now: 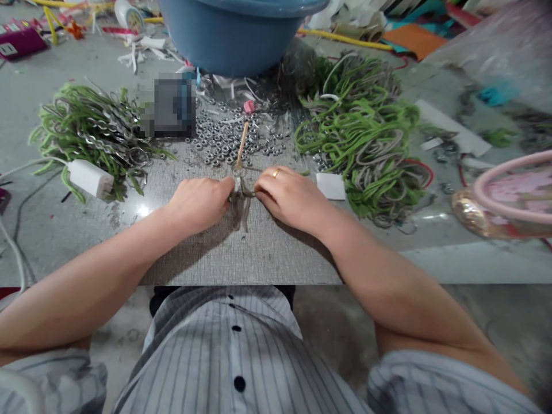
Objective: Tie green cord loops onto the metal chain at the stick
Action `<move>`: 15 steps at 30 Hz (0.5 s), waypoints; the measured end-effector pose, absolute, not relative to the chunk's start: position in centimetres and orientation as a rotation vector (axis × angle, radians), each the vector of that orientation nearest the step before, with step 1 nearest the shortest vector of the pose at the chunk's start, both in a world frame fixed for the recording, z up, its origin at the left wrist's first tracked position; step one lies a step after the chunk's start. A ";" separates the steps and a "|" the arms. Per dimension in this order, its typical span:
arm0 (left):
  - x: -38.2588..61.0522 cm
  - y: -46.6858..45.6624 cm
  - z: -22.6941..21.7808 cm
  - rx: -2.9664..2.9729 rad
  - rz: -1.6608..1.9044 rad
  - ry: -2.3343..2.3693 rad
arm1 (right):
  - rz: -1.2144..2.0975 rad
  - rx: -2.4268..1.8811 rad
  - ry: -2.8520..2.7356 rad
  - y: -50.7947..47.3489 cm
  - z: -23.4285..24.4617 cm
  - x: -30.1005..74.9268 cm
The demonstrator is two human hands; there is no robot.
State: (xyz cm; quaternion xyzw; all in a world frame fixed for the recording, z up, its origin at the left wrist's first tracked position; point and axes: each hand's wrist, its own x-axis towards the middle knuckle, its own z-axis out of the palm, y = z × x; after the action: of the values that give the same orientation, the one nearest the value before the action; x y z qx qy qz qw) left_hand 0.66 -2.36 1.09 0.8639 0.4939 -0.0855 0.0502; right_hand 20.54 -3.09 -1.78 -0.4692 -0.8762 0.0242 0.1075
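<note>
My left hand (202, 198) is closed near the front middle of the table, with its thumb and finger pinched at one end of a short greenish-grey cord (248, 193). Facing it, my right hand (291, 192), with a ring on one finger, pinches the same cord from the other side. The cord's details between the fingertips are too small to make out. Just beyond the hands a thin wooden stick (242, 144) points away from me, its near end close to the cord. Many small ring-shaped metal pieces (224, 135) lie spread around the stick.
A heap of green and grey cords (366, 132) lies at right, by a white block (330, 186). At left are green cords with metal chains (95, 129) and a white charger (90, 178). A blue basin (233, 37) stands behind; a pink-handled object (509, 195) sits far right.
</note>
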 end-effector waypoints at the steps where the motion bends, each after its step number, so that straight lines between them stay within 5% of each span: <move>1: 0.7 -2.4 1.1 2.632 -0.242 1.512 | 0.075 -1.395 -2.572 -3.1 -1.7 20.5; 15: 1.0 -2.7 1.0 2.632 -0.128 1.468 | 0.338 -1.614 -2.470 -3.6 -1.0 18.9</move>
State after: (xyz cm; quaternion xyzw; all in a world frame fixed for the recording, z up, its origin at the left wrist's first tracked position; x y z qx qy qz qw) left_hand 1.01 -2.72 0.98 0.8708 0.4857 -0.0425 0.0623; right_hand 18.93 -3.59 -0.96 -0.5414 -0.8287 0.1133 0.0858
